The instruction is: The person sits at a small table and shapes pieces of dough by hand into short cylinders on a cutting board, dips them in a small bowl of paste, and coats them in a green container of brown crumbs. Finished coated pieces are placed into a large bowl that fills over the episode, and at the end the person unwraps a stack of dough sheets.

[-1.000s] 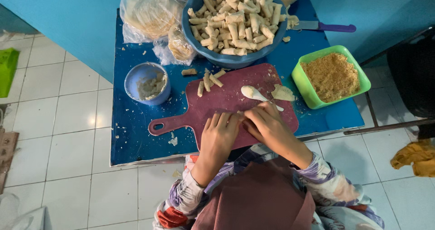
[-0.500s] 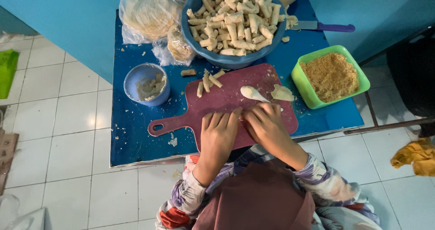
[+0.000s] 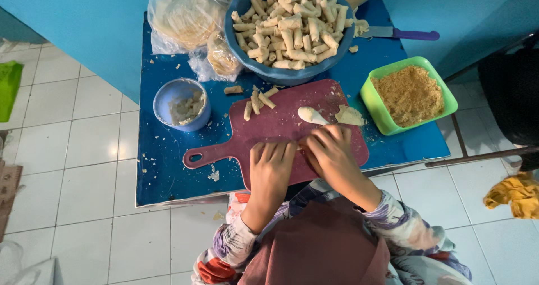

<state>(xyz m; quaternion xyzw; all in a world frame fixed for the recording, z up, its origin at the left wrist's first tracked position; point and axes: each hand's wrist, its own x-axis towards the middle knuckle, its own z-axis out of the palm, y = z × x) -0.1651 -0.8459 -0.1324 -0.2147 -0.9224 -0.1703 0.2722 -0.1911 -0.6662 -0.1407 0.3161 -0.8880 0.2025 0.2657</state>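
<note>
My left hand (image 3: 271, 167) and my right hand (image 3: 331, 153) lie side by side, fingers down, on the near part of a maroon cutting board (image 3: 281, 122). Their fingertips curl over a small pale roll of wrapper, which is almost wholly hidden under them. Just beyond my right hand a pale spoon (image 3: 311, 115) and a scrap of wrapper (image 3: 349, 115) rest on the board. Three finished rolls (image 3: 257, 101) lie at the board's far edge.
A big blue bowl (image 3: 264, 72) heaped with several rolls stands at the back. A green tub of brown crumbs (image 3: 410, 94) is on the right, a small blue bowl of paste (image 3: 181, 104) on the left, bagged wrappers (image 3: 185, 15) at back left, a purple-handled knife (image 3: 401, 34) at back right.
Almost nothing: both hands stay at the board's near edge, with only small finger movements over the roll.
</note>
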